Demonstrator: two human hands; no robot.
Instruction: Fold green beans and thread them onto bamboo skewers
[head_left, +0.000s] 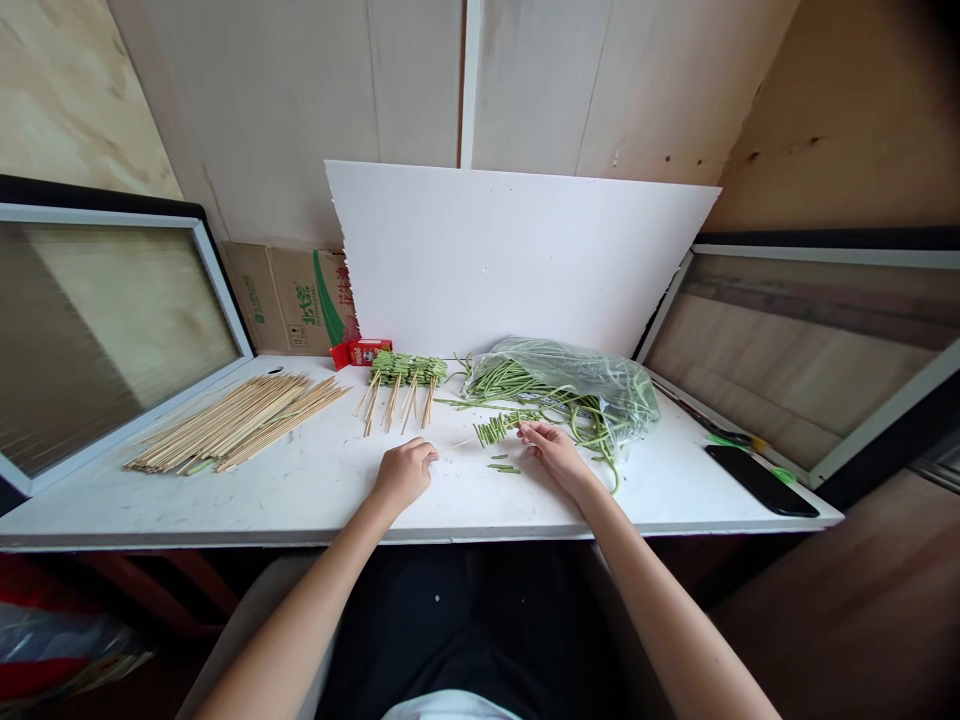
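My left hand [405,474] is closed on the blunt end of a thin bamboo skewer [463,443]. Cut green bean pieces [493,430] are threaded crosswise along the skewer's other part. My right hand [555,455] pinches at the far end of that row, its fingertips against the bean pieces. Below the skewer, a few loose cut pieces [505,468] lie on the white table [465,508]. Behind the hands, several finished bean skewers [409,370] rest in a pile, their bare sticks pointing toward me.
A clear plastic bag [592,365] of long green beans [510,380] spills onto the table at the back right. Bare bamboo skewers [240,420] lie at left. A red box [364,352], a cardboard carton [289,300], scissors [720,430] and a black phone [759,480] are around.
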